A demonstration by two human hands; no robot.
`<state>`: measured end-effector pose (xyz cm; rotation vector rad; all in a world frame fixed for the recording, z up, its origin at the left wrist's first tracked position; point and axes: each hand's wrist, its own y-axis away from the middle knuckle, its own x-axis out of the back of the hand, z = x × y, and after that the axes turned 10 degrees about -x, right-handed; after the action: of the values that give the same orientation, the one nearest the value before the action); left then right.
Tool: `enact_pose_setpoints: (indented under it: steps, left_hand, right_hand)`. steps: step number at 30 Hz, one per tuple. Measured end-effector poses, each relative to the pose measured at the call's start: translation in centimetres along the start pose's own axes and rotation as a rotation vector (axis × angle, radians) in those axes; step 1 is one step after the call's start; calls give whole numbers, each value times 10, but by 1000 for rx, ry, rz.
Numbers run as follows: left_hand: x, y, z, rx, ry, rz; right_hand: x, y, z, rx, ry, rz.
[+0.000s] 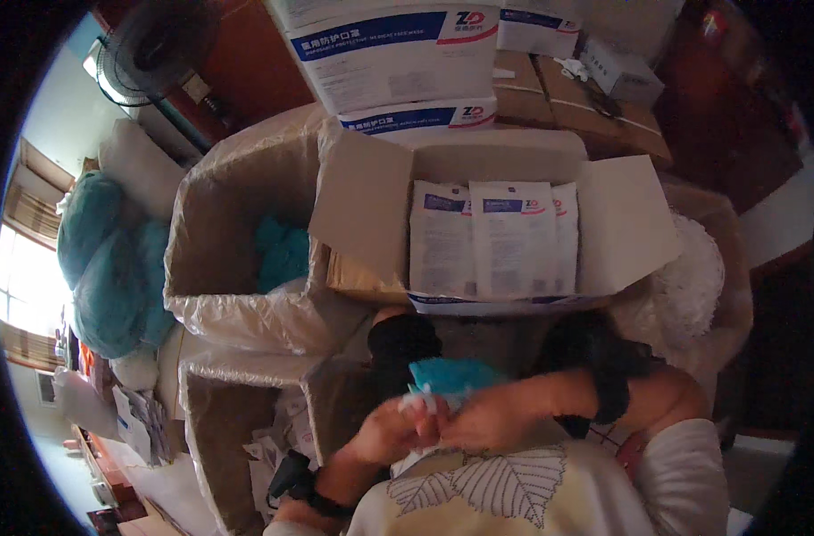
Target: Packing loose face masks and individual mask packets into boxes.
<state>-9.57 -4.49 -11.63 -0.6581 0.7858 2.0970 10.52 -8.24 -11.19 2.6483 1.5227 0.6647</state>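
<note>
My left hand [384, 431] and my right hand [489, 416] meet close in front of my chest. Between them they pinch a folded teal cloth piece [451, 375] with a bit of white material at its lower left edge. Both hands have fingers closed on it. Just beyond the hands stands an open cardboard box [371, 214] with its flaps spread. Three flat white packets with blue labels [492, 237] stand upright side by side inside it.
A plastic-lined carton [237, 286] with teal material [282, 255] stands at the left. Another lined carton [237, 429] sits below it. White boxes with blue stripes [398, 54] are stacked behind. Brown cartons [585, 107] lie at the back right, white fluffy material [692, 277] at the right.
</note>
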Motion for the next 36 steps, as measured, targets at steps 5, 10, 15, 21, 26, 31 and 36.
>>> enact_pose_setpoints:
  steps: [5,10,15,21,26,31,36]
  left_hand:
    - [-13,14,6,275,19,-163]
    - [-26,15,3,256,-29,-248]
    - [-30,20,3,274,-35,-189]
    - [-36,13,5,222,-142,-286]
    - [-37,15,-1,318,-125,-272]
    - [-42,16,2,355,-100,-298]
    - [-36,15,-6,404,-184,-384]
  right_hand:
    - [10,24,-21,-155,28,-293]
    - [2,47,-16,-235,-75,-335]
    - [14,76,-28,-166,-112,-271]
    - [13,91,-21,-352,-138,-296]
    - [15,100,-27,-327,-175,-246]
    - [21,103,-31,-327,-177,-279]
    - [19,106,-37,-290,-205,-198]
